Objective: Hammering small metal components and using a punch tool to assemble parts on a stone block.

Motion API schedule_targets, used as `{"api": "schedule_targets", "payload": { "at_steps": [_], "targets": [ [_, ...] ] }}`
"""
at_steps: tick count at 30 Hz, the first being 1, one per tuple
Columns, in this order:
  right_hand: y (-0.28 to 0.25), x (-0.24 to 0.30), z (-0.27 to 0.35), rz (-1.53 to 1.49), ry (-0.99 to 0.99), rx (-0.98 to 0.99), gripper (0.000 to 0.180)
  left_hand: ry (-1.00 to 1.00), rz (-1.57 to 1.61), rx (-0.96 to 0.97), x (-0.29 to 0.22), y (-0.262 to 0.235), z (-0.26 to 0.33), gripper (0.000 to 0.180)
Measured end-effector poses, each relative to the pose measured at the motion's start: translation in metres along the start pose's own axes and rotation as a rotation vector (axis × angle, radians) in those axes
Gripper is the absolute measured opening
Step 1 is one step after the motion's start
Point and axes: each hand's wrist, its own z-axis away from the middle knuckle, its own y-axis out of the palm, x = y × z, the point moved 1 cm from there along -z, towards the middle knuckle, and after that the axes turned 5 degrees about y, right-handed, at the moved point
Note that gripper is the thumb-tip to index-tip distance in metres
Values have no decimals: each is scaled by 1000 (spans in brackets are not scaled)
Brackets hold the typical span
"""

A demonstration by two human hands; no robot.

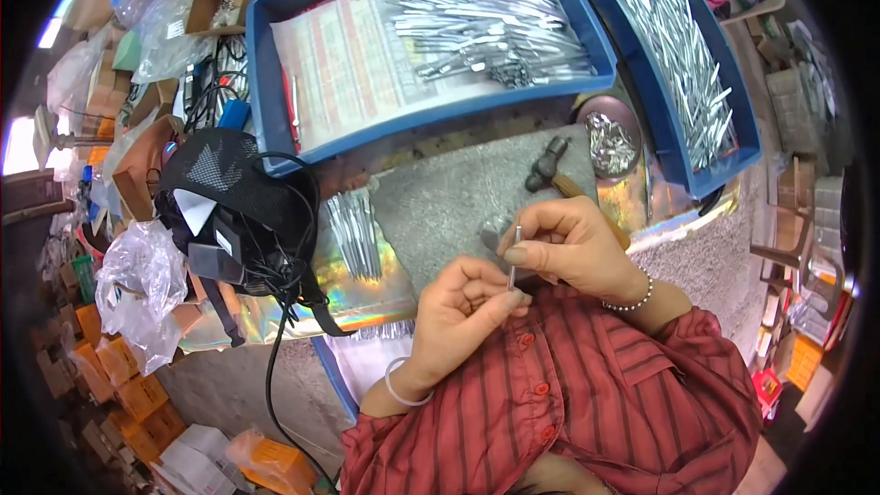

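My left hand and my right hand are close together in front of my shirt. Between them a slim silvery metal rod stands nearly upright; the left thumb and fingers pinch its lower end, the right ones its upper part. The rod's exact kind is too small to tell. Beyond the hands lies a grey mat. A hammer rests on it, its wooden handle partly hidden behind my right hand. Left of the mat, a bundle of slim silvery metal pieces lies side by side.
A large blue tray at the back holds paper and a heap of silvery pieces; another blue tray at right holds more. A round bowl contains small metal parts. At left sit a black mesh bag with cables and a clear plastic bag.
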Motion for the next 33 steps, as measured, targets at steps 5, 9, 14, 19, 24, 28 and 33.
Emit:
{"api": "schedule_targets", "payload": {
  "at_steps": [5, 9, 14, 19, 24, 28, 33],
  "targets": [
    [7, 13, -14, 8, 45, -18, 11, -18, 92, 31, -9, -2, -8, 17],
    [8, 17, -20, 26, 94, -10, 13, -115, 164, 101, -13, -4, -15, 17],
    [4, 16, -25, 26, 147, 2, 15, -145, 189, 178, -10, -8, -20, 20],
    [2, 16, -28, 14, 153, -15, 13, -161, 195, 179, -13, -6, -25, 20],
    [-3, 15, -25, -11, 138, -21, 13, -183, 170, 188, -13, -3, -28, 20],
    [-9, 16, -17, -110, 97, -55, 11, -227, 136, 185, -15, 8, -34, 24],
    [-28, 20, -8, -148, 34, -120, 11, -295, 131, 240, -21, 24, -53, 22]
  ]
}}
